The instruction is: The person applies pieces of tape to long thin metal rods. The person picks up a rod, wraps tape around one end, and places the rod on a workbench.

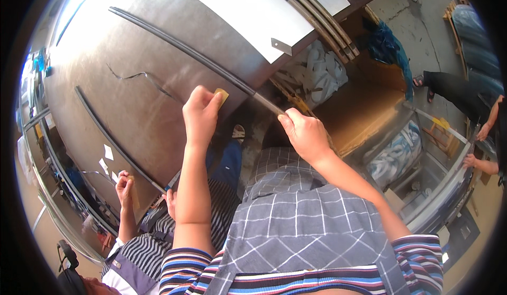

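My right hand grips the bare, lighter end of a long, thin rod. A dark covering sleeve encloses the rest of the rod, which runs away to the upper left over the brown tabletop. Between the thumb and fingers of my left hand is a small yellowish strip, perhaps tape or paper. That hand is raised over the table's near edge, apart from the rod.
Beside me on the left, a co-worker's hand holds a similar strip near another dark rod. Several rods lie across a white sheet. An open cardboard box with plastic scraps stands right. Another person stands far right.
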A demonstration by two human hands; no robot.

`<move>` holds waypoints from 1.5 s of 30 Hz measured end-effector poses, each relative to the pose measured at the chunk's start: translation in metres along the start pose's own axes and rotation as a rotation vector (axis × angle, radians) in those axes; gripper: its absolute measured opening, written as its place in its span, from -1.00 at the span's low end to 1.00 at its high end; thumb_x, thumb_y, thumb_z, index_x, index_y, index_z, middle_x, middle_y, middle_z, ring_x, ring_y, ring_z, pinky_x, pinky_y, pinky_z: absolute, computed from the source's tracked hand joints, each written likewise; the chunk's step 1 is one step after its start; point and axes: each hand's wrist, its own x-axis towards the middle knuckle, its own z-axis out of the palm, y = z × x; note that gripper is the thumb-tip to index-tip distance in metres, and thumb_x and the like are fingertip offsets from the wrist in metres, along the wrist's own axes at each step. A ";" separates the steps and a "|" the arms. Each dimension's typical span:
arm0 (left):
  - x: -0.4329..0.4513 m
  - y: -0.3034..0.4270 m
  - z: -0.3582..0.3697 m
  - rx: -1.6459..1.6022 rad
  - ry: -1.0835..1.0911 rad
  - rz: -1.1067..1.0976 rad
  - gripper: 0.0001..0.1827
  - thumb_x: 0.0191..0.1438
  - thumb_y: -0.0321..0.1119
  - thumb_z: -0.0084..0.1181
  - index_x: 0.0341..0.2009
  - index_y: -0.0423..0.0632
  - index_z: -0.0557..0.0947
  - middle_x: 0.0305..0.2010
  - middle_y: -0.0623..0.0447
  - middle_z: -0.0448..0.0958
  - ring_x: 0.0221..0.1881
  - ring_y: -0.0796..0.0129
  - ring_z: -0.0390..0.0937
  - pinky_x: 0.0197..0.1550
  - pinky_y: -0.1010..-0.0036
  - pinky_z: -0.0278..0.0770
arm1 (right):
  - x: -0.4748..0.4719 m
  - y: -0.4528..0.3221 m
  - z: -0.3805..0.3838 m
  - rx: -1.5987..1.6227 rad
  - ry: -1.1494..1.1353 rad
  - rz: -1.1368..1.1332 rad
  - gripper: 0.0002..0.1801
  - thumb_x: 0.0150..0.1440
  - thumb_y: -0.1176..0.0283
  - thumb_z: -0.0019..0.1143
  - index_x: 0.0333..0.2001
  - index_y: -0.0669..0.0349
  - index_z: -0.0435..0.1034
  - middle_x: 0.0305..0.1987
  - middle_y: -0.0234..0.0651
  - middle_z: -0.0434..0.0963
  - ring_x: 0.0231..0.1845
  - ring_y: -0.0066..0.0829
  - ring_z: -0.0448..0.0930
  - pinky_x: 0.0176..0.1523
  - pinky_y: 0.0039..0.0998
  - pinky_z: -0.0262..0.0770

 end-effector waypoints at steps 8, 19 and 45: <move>0.018 0.002 0.018 0.046 -0.023 0.175 -0.70 0.04 -0.38 0.25 -0.60 -0.10 0.41 -0.66 0.23 0.33 -0.63 0.66 0.17 -0.61 0.61 0.15 | 0.007 -0.001 -0.005 0.120 -0.095 0.047 -0.61 0.26 0.14 -0.10 -0.47 0.22 0.33 -0.62 -0.07 0.46 -0.52 0.05 0.50 -0.44 -0.09 0.38; 0.018 -0.004 0.021 0.023 -0.040 0.208 -0.75 0.08 -0.38 0.24 -0.53 -0.07 0.42 -0.67 0.23 0.35 -0.66 0.71 0.21 -0.62 0.72 0.12 | 0.014 0.010 -0.007 0.426 -0.264 0.180 -0.56 0.26 0.11 -0.11 -0.39 0.29 0.44 -0.52 -0.08 0.48 -0.45 -0.08 0.51 -0.34 -0.28 0.40; -0.006 0.005 -0.004 -0.035 0.067 -0.063 -0.71 0.08 -0.31 0.25 -0.57 -0.07 0.43 -0.67 0.23 0.33 -0.66 0.66 0.22 -0.63 0.64 0.17 | 0.004 0.003 0.005 0.165 -0.041 0.032 -0.57 0.24 0.11 -0.05 -0.53 0.23 0.29 -0.66 -0.10 0.44 -0.56 0.01 0.49 -0.49 -0.14 0.36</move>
